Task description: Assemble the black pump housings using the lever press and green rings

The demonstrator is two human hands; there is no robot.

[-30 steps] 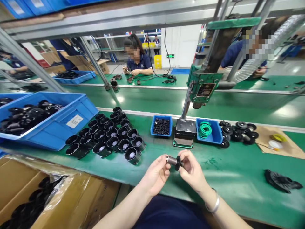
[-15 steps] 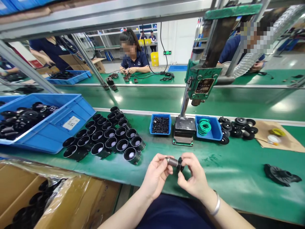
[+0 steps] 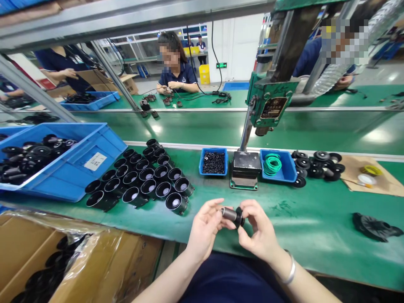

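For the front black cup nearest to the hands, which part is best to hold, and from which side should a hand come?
Probably the outer wall of the front black cup, from above. It stands upright with its open mouth up, other cups crowd its back and left, and its front and right face bare table, so fingers could close across the rim there.

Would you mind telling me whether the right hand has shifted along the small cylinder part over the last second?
Cannot tell: the right hand still pinches the cylinder part below the press base; the camera itself moved.
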